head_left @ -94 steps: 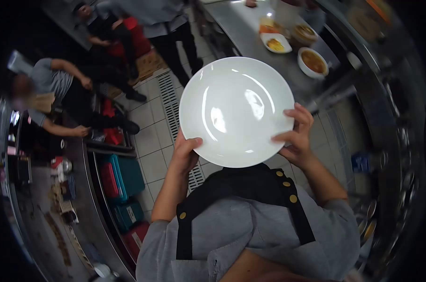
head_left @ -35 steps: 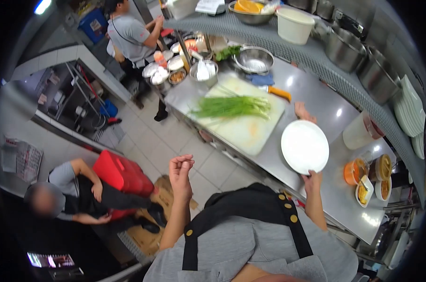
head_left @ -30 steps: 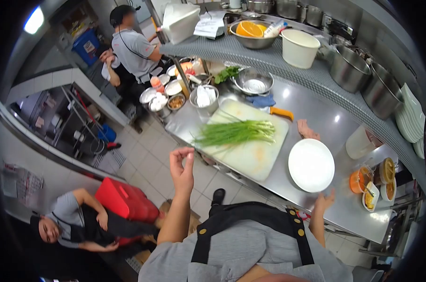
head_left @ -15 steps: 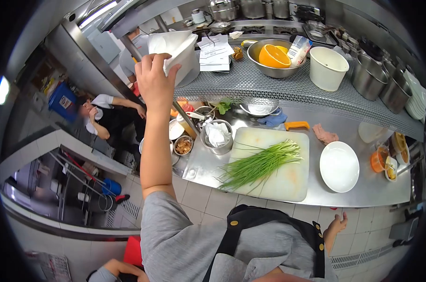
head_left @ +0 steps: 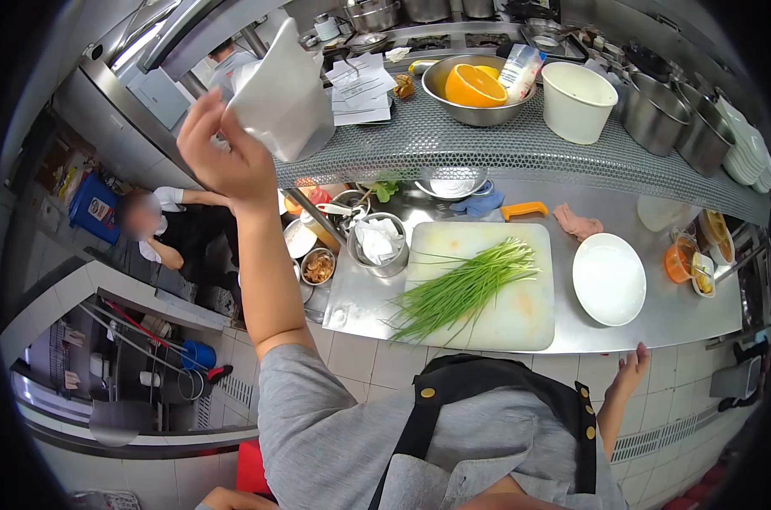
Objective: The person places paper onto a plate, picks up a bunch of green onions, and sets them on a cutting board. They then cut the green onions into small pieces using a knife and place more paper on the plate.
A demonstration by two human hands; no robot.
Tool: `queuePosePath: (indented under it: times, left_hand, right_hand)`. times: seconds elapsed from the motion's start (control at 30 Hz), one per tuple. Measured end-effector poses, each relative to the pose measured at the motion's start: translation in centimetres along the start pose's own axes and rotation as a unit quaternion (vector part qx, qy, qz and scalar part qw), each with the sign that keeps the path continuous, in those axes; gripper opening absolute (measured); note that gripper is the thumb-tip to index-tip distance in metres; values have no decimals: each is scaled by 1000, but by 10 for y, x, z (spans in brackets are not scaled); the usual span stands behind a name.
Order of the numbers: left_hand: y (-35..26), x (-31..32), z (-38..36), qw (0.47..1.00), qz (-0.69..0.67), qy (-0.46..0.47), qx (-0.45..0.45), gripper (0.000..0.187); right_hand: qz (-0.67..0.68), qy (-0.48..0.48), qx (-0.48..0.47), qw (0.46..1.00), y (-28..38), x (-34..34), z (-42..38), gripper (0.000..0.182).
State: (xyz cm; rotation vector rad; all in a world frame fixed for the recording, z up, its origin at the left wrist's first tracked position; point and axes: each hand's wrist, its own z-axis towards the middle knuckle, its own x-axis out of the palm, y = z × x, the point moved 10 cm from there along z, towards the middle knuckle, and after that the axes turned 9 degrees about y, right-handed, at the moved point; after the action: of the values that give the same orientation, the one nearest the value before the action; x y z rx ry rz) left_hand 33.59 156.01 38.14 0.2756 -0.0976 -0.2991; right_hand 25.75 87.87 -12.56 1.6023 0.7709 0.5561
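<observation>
White paper stack (head_left: 285, 98) is pinched by the raised left hand (head_left: 224, 157) at the shelf's left end (fingers on its lower left corner). Right hand (head_left: 630, 372) is held loosely spread, empty, below the worktop's front edge, near the white plate (head_left: 608, 279).

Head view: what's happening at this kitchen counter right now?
A person stands at a steel counter. Their left hand is raised to the upper shelf, with a grip on a white container. Their right hand hangs open below the counter's edge, holding nothing. On the counter, green chives lie on a white cutting board, and an empty white plate sits beside it.
</observation>
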Motion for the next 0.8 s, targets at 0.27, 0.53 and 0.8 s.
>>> queuePosePath:
  times: [0.27, 0.53, 0.8]
  left_hand:
    - [-291, 54, -86, 819, -442, 343, 128, 20]
    - [-386, 124, -217, 399, -669, 447, -441, 50]
    - [-434, 133, -237, 314, -715, 458, -425, 56]
  right_hand:
    - [223, 588, -31, 777, 163, 228, -153, 98]
    - [124, 392, -73, 909, 148, 196, -124, 81]
    - [231, 314, -16, 921, 116, 163, -99, 32]
